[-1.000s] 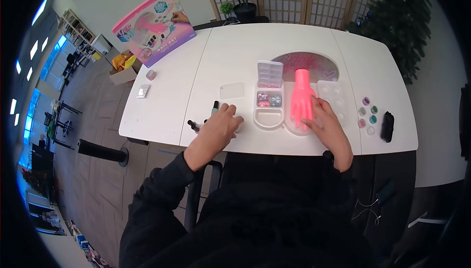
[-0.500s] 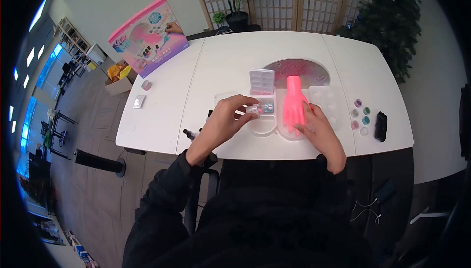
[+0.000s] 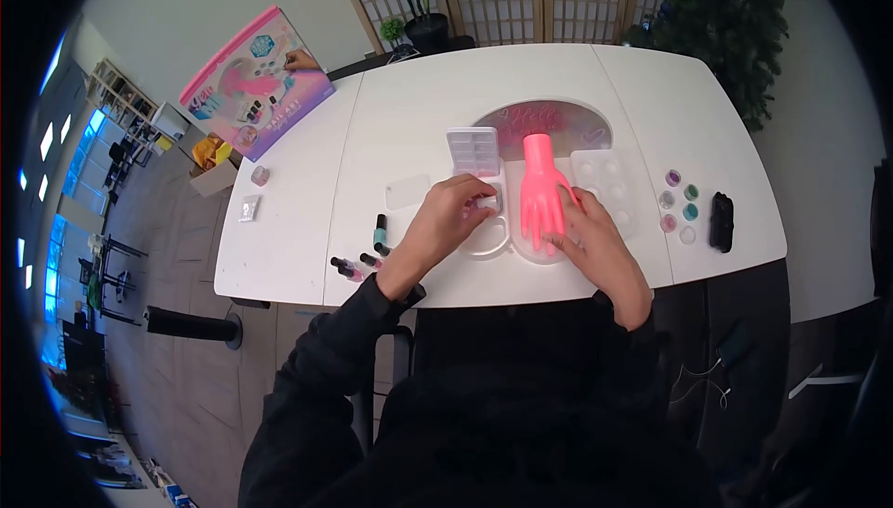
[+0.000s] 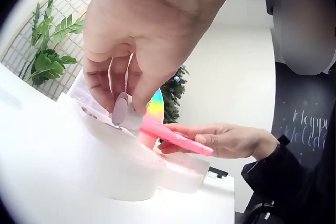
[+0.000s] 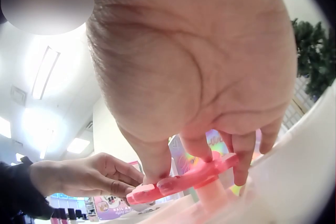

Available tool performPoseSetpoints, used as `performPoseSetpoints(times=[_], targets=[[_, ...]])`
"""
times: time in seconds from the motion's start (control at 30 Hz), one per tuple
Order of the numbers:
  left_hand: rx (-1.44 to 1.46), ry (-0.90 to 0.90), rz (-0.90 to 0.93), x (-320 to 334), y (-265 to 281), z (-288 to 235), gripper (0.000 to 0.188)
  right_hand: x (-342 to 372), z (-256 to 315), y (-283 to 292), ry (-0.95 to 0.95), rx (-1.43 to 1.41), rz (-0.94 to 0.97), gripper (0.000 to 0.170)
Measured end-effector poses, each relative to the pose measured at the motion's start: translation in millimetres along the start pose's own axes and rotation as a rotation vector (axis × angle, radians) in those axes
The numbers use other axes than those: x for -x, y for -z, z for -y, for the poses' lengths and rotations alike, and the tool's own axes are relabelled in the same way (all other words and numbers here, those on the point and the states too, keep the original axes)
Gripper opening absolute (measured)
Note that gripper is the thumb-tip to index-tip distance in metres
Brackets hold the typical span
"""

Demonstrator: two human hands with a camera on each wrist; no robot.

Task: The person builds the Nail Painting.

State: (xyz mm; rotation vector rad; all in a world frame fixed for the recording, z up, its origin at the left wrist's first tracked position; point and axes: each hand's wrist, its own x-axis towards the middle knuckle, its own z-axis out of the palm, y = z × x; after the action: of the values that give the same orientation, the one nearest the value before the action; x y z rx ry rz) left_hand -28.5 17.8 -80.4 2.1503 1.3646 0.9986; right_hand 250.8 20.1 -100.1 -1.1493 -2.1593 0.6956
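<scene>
A pink model hand (image 3: 540, 193) lies on a white base, its fingers toward the person. The right hand (image 3: 600, 246) holds it by the edge, with the thumb near the pink fingertips and other fingers along its side. Over the tray (image 3: 486, 242) with its small lidded compartments, the left hand (image 3: 445, 220) pinches a small round whitish pot (image 4: 125, 112) between thumb and fingers. The fingers hide part of the compartment below. The open compartment lid (image 3: 473, 149) stands up behind the left hand.
Several nail polish bottles (image 3: 380, 232) are left of the left forearm. Small glitter pots (image 3: 691, 193) and a black case (image 3: 722, 222) lie at the right. A clear lid (image 3: 407, 192), the kit box (image 3: 256, 85) and a shiny half-round panel (image 3: 549, 127) are also on the table.
The left hand has moved right from the polish bottles to the tray, and now pinches the small pot over it. The right hand stays on the pink model hand.
</scene>
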Motion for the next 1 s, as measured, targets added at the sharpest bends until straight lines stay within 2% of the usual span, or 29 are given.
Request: performPoseSetpoints(times=[0.2, 0.3, 0.37, 0.47, 0.57, 0.7, 0.77, 0.87, 1.0], targets=[[-0.063, 0.044, 0.071, 0, -6, -1, 0.024, -1, 5, 4, 0.030, 0.020, 0.003, 0.066], [-0.147, -0.054, 0.072, -4, -9, 11, 0.026, 0, -1, 0, 0.039, 0.004, -0.006, 0.065], [-0.359, -0.068, 0.091, -3, -7, 5, 0.021, -4, -4, 1, 0.047, 0.007, -0.016, 0.065], [-0.274, 0.044, 0.045, -6, -5, -1, 0.017, 1, 1, 1, 0.026, -0.006, -0.010, 0.065], [-0.312, -0.001, 0.052, -6, -4, 6, 0.010, 0, 2, 1, 0.018, -0.010, -0.013, 0.065], [-0.335, -0.015, 0.037, -5, -9, 10, 0.011, -1, 1, 2, 0.036, -0.002, -0.008, 0.065], [-0.402, -0.036, -0.039, -5, -11, 7, 0.008, -1, 1, 2, 0.035, -0.007, -0.008, 0.065], [-0.439, -0.079, -0.013, -5, -12, 12, 0.010, -1, 3, 2, 0.030, -0.010, -0.011, 0.065], [-0.414, -0.008, -0.025, -4, -12, 9, 0.010, 0, 1, 1, 0.037, -0.012, -0.015, 0.065]])
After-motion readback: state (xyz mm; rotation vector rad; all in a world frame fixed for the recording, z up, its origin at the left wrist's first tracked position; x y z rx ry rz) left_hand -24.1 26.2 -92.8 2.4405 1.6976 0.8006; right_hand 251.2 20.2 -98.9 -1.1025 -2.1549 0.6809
